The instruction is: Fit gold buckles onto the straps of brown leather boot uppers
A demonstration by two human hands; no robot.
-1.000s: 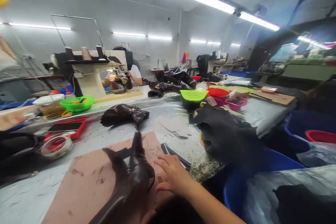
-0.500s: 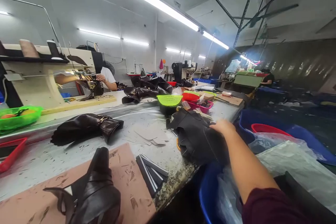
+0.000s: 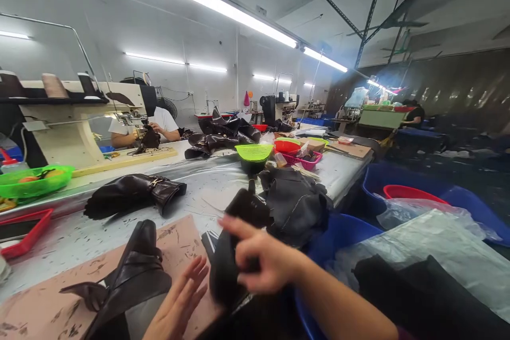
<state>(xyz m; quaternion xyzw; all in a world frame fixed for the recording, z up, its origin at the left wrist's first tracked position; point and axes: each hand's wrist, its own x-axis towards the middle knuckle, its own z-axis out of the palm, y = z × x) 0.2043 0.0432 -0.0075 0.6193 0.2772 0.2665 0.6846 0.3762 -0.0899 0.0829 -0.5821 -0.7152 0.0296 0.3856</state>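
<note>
My right hand (image 3: 261, 257) is over the table's front edge, closed around a black leather piece (image 3: 225, 271), its index finger stretched out to the left. To its left, my left hand (image 3: 185, 292) has its fingers spread and holds nothing. A dark brown boot upper (image 3: 139, 265) lies on the pink board (image 3: 183, 234) beside my left hand. Black-and-white strips (image 3: 207, 241) show partly behind the black piece. Behind my right hand is a heap of black pieces (image 3: 298, 204). Another brown boot (image 3: 135, 194) lies farther back.
A sewing machine (image 3: 75, 133) stands at the left, with a person (image 3: 163, 122) behind it. Green (image 3: 35, 186) and red trays (image 3: 27, 239) lie at the left edge. Blue tubs (image 3: 342, 228) with plastic bags border the table on the right. Baskets (image 3: 255, 153) stand farther back.
My right hand has moved left and toward me from the black heap, now with a black piece. My left hand has come into view. The view has shifted slightly.
</note>
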